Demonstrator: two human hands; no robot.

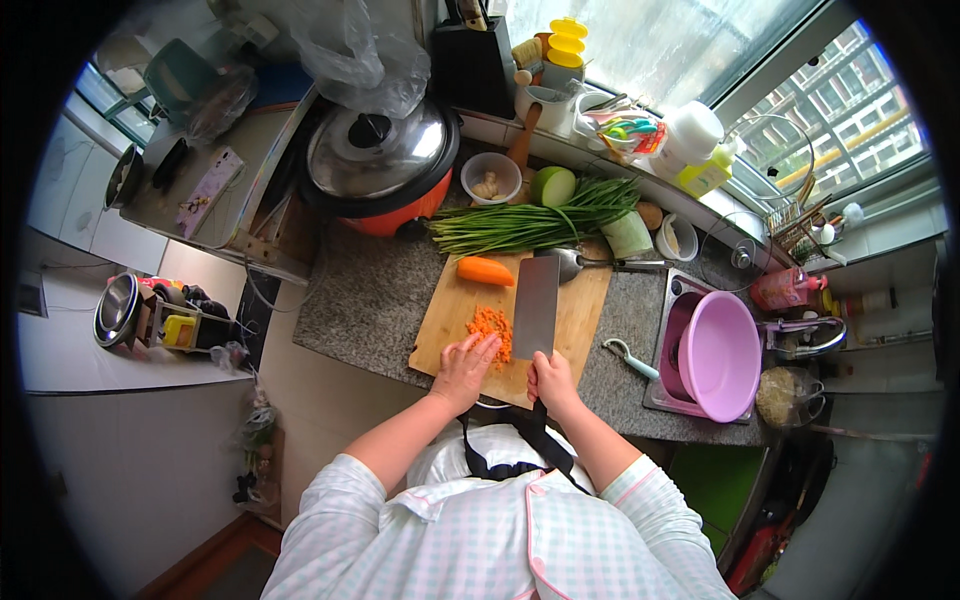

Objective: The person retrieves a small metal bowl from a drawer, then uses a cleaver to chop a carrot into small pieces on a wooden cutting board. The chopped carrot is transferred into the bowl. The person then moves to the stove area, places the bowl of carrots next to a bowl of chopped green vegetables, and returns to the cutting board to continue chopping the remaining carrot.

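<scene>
My right hand (pixel 552 381) is closed around the handle of a cleaver (pixel 536 307), whose broad blade points away from me over the wooden cutting board (pixel 585 300). My left hand (pixel 465 373) lies with its fingertips on the near edge of a small heap of diced carrot (pixel 491 324), just left of the blade. It grips nothing that I can see. Beyond the heap rests a larger piece of carrot (pixel 485 271). A metal spatula or ladle (pixel 571 264) lies at the board's far edge, partly behind the blade. Green chives (pixel 517 225) stretch across behind the board.
At the right, a pink basin (pixel 724 356) stands tilted in the sink (pixel 667 397), and a peeler (pixel 631 360) lies beside it. An electric pan (pixel 382 165) with a lid is at the back left. A plastic bowl (pixel 491 178) and a cut green vegetable (pixel 553 187) sit behind the chives.
</scene>
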